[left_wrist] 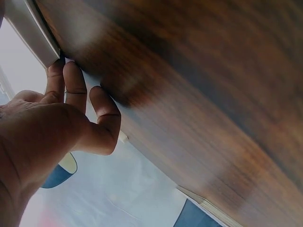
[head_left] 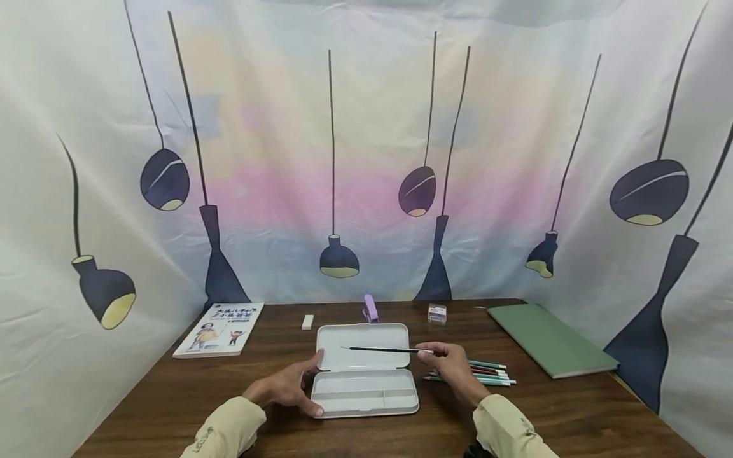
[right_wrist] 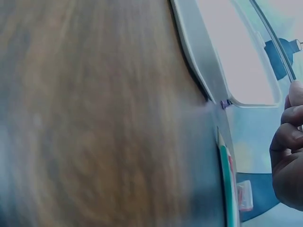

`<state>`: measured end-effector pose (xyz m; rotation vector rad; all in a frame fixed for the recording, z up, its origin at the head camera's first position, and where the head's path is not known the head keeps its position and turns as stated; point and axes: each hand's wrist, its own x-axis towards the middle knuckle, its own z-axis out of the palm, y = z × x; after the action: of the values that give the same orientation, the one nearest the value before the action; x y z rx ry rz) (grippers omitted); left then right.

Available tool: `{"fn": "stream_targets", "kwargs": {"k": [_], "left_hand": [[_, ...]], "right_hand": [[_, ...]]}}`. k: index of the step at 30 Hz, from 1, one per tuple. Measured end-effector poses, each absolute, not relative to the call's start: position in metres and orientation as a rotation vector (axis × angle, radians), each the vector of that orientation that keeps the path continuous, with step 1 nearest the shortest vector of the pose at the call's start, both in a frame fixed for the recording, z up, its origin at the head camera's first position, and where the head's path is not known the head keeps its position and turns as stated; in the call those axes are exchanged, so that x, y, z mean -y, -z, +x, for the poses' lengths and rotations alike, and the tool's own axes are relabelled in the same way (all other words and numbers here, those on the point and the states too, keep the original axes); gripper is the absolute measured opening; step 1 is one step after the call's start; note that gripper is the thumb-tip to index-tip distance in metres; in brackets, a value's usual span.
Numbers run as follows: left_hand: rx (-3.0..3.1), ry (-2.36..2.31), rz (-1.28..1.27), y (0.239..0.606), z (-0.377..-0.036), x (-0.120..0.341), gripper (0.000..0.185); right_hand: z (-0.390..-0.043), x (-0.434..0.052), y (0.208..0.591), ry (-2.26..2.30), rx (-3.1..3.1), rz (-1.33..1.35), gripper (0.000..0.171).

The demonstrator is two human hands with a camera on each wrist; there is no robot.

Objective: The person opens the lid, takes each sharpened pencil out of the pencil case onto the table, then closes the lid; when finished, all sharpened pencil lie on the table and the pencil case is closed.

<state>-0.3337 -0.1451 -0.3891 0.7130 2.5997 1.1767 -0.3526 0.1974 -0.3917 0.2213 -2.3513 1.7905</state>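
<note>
A white pencil case (head_left: 364,384) lies unfolded on the table, its lid (head_left: 363,340) tipped back and its tray divided into compartments. My left hand (head_left: 288,383) holds its left side, thumb at the front corner and fingers by the lid's edge. In the left wrist view, the curled fingers (left_wrist: 75,85) meet the case's edge. My right hand (head_left: 449,362) pinches a dark pencil (head_left: 383,349) near its right end. The pencil spans the lid in the head view, its thin tip pointing left. Several teal and red pencils (head_left: 487,375) lie beneath and beside the right hand.
Behind the case are a white eraser (head_left: 308,322), a purple stapler (head_left: 369,309) and a small clear box (head_left: 437,313). A picture book (head_left: 219,329) lies at the left, a green folder (head_left: 552,339) at the right. A printed curtain (head_left: 378,140) hangs behind the table.
</note>
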Motion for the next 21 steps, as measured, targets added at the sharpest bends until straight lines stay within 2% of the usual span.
{"fn": "stream_targets", "kwargs": {"k": [5, 11, 21], "left_hand": [[-2.592, -1.188, 0.726, 0.39, -0.332, 0.145, 0.117], [-2.588, -1.192, 0.742, 0.388, -0.333, 0.146, 0.117], [-2.586, -1.184, 0.763, 0.387, -0.333, 0.146, 0.114]], "right_hand": [[-0.352, -0.209, 0.387, -1.783, 2.348, 0.228, 0.027], [-0.353, -0.229, 0.383, -1.73, 2.372, 0.167, 0.021], [-0.353, -0.284, 0.388, -1.582, 2.434, 0.074, 0.025]]}}
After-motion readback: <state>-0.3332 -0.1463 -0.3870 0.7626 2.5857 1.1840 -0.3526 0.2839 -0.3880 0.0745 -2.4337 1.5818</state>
